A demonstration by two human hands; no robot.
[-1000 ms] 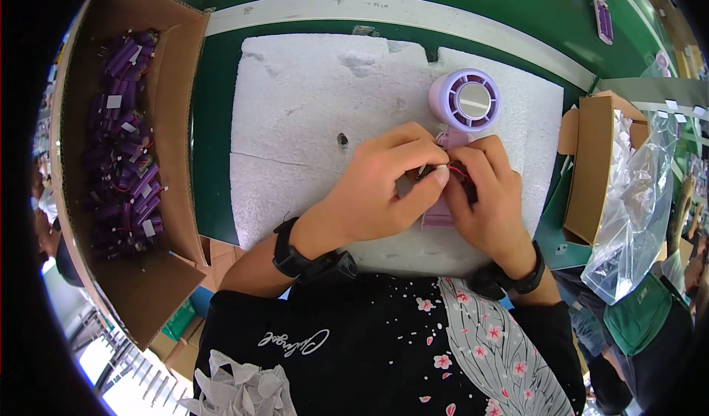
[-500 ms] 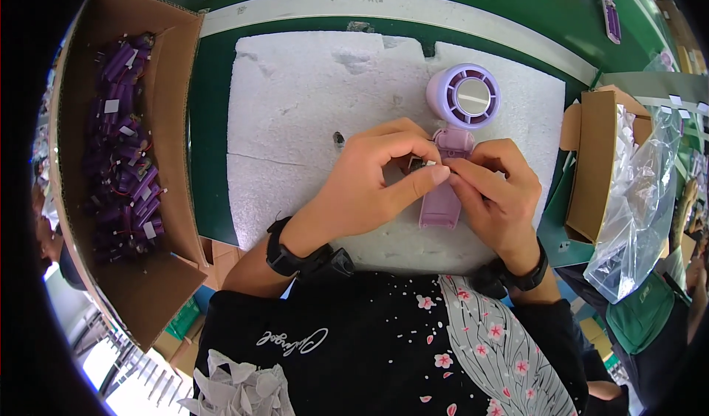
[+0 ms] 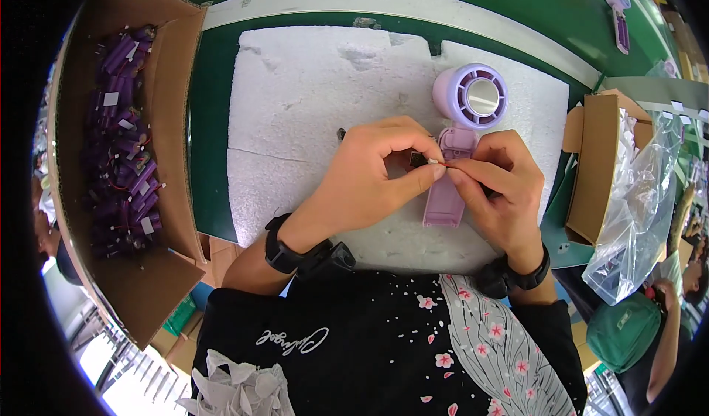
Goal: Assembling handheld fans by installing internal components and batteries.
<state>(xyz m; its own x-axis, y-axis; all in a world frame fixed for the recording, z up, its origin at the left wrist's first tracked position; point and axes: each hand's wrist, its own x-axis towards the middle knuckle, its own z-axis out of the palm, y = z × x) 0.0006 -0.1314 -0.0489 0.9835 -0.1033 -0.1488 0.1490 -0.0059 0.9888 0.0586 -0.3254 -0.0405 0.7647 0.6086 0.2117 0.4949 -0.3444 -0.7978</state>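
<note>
1. Where the hands meet over the fan point(image 3: 459, 140), left hand point(image 3: 377, 169) pinches a small dark board point(image 3: 418, 159) and pale connector point(image 3: 434, 162), thumb against forefinger.
2. Right hand point(image 3: 511, 183): thumb and forefinger tips closed on a thin reddish wire point(image 3: 447, 165) at the connector.
3. Wire runs roughly left-right between fingertips; board mostly covered, can't tell its long axis.
4. Fan lies right of centre on foam slab point(image 3: 295, 106). Long axis runs near to far, leaning slightly right at far end: round head point(image 3: 470, 96) far, handle point(image 3: 444, 203) end pointing back at person, hollow side up.
5. Left of slab: carton point(image 3: 168, 98), purple cells point(image 3: 129, 150) inside. Right: smaller carton point(image 3: 592, 169).
</note>
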